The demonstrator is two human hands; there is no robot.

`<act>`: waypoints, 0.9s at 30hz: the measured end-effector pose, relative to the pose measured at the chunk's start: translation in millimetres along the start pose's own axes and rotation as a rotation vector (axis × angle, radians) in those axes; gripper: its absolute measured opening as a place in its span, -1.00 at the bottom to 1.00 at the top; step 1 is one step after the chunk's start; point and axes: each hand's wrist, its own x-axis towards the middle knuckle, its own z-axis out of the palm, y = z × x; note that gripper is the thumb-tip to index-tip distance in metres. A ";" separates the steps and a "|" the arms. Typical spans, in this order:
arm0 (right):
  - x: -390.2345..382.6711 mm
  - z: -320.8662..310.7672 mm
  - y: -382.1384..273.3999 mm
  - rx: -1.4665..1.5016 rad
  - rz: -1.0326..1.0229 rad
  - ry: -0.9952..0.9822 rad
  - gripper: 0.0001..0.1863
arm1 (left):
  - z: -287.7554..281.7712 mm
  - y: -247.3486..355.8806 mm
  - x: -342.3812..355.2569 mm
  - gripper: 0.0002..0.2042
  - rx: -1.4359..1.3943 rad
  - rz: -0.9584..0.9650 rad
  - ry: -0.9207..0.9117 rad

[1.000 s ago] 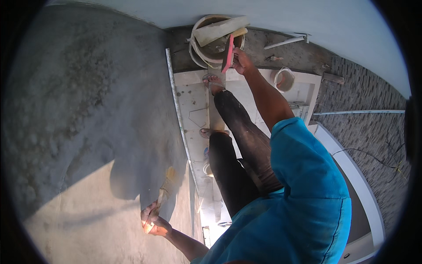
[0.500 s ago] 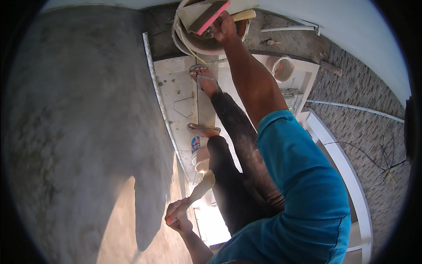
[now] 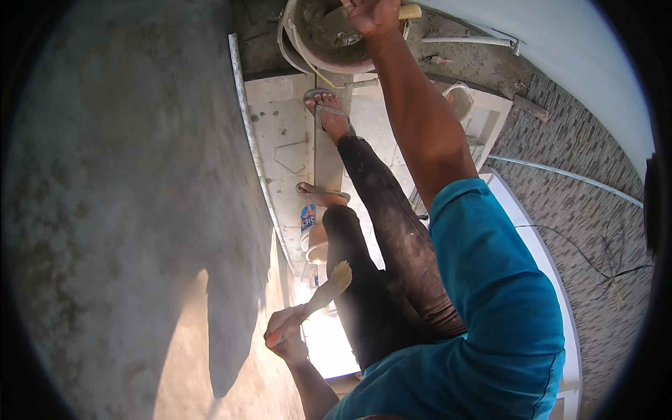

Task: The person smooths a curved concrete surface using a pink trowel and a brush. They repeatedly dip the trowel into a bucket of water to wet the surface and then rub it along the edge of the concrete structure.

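Note:
My left hand (image 3: pixel 283 334) is closed around the handle of a brush (image 3: pixel 325 290), its pale bristles raised at the end, beside the grey plastered wall (image 3: pixel 133 182). At the top edge, my right hand (image 3: pixel 369 14) has curled fingers, partly cut off; what they hold is out of sight. Below it is a large bucket (image 3: pixel 315 52) with grey wet mix and a pale handle inside.
My sandalled feet stand on a pale ledge (image 3: pixel 276 122) and narrow plank. A small pail (image 3: pixel 458 98) sits at right; containers (image 3: pixel 308 227) are below my feet. White pipes (image 3: pixel 465 40), a long strip (image 3: pixel 245 112) and loose wires (image 3: pixel 609 276) lie around.
My right hand went up to the top edge; the pink float and pale board over the bucket left view. My left hand and brush came off the wall and rose rightward.

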 end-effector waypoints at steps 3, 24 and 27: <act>-24.6 37.4 -15.3 -0.080 0.050 0.152 -0.77 | 2.5 -3.0 1.1 -0.60 -0.014 0.027 -0.012; 29.4 -57.2 36.5 -2.080 0.195 -0.111 -0.64 | 3.1 -17.3 7.3 -0.52 0.177 -0.095 0.147; 47.6 -76.5 38.0 -1.955 0.256 -0.133 -0.64 | 6.3 -24.1 0.9 -0.49 0.205 -0.198 0.212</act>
